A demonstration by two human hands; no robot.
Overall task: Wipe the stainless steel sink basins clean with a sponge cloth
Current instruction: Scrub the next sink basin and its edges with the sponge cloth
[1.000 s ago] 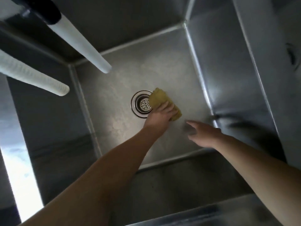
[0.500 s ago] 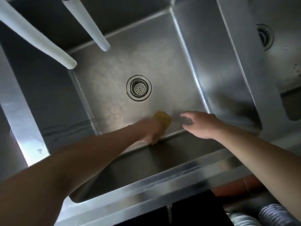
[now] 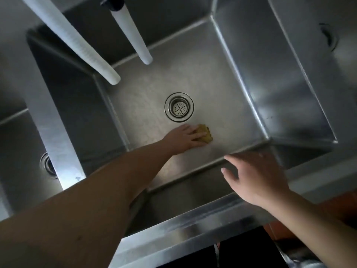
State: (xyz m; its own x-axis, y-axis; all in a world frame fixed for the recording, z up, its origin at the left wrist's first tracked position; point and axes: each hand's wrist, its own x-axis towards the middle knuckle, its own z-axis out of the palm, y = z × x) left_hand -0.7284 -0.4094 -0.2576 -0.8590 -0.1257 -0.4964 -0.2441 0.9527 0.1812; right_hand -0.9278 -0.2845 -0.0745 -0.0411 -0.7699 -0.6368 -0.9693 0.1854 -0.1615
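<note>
I look down into a deep stainless steel sink basin (image 3: 208, 78). A round drain strainer (image 3: 179, 107) sits in the middle of its floor. Just in front of the drain my left hand (image 3: 183, 138) presses a yellow sponge cloth (image 3: 205, 135) flat against the basin floor, fingers laid over it. My right hand (image 3: 255, 176) hovers higher up, above the basin's near wall, with fingers spread and nothing in it.
Two white ribbed hoses (image 3: 77, 43) (image 3: 135, 37) hang down over the back of the basin. A steel divider (image 3: 50, 128) separates a left basin with its own drain (image 3: 47, 165). Another basin lies to the right (image 3: 328, 39). The steel front rim (image 3: 183, 231) runs below.
My left hand slid the sponge cloth from the drain back to the near edge, then forward again to just in front of the drain. My right hand pulled back and up.
</note>
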